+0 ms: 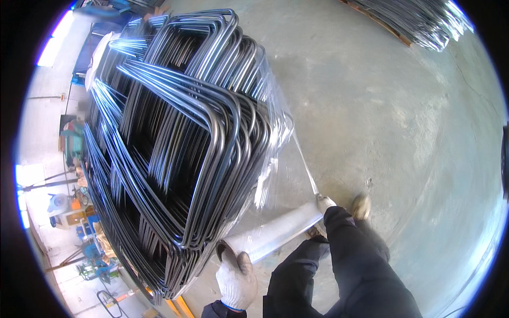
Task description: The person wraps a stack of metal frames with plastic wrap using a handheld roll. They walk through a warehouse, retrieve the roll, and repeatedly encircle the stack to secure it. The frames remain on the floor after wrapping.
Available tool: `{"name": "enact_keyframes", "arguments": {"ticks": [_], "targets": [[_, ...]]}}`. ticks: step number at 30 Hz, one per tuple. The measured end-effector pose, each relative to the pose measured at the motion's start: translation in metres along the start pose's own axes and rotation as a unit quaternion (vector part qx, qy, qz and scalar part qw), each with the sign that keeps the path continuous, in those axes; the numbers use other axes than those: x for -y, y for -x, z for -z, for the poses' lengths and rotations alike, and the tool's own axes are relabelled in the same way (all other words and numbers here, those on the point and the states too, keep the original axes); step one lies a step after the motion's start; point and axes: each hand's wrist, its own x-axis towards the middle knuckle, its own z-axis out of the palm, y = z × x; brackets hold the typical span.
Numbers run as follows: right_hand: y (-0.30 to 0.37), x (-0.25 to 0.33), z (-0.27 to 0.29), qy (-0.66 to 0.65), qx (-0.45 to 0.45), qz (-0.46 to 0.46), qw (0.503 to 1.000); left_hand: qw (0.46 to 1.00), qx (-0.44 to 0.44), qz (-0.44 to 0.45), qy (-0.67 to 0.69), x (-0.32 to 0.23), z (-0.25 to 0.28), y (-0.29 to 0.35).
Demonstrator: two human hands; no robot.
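A roll of clear stretch film (pixel 281 228) lies across between my gloved hands. My left hand (pixel 236 278), in a white knit glove, grips its near-left end, with fingers tucked into the open core and the thumb on top. My right hand (pixel 324 203) closes on the far-right end, partly hidden by my dark sleeve. From the roll, thin film (pixel 275 143) stretches taut up to a tall stack of bent metal tube frames (pixel 212 143) and clings to its right side. The tubes are dark, shiny and rounded at the corners.
Grey concrete floor (pixel 382 116) spreads to the right. Another bundle of metal pieces (pixel 424 24) lies at the upper right. My shoe (pixel 361 205) stands beside my right hand. Machines and workshop equipment (pixel 69 212) line the left side. Yellow bars (pixel 183 306) show under the stack.
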Motion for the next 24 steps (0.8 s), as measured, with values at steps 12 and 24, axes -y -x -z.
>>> {"name": "enact_keyframes", "arguments": {"ticks": [12, 24], "targets": [[0.164, -0.024, -0.018, -0.082, 0.015, -0.129, 0.988, 0.994, 0.064, 0.083, -0.012, 0.076, -0.002, 0.107], [0.314, 0.006, -0.087, -0.097, -0.067, -0.184, 0.976, 0.997, 0.067, 0.016, 0.025, 0.207, 0.029, 0.162]]}}
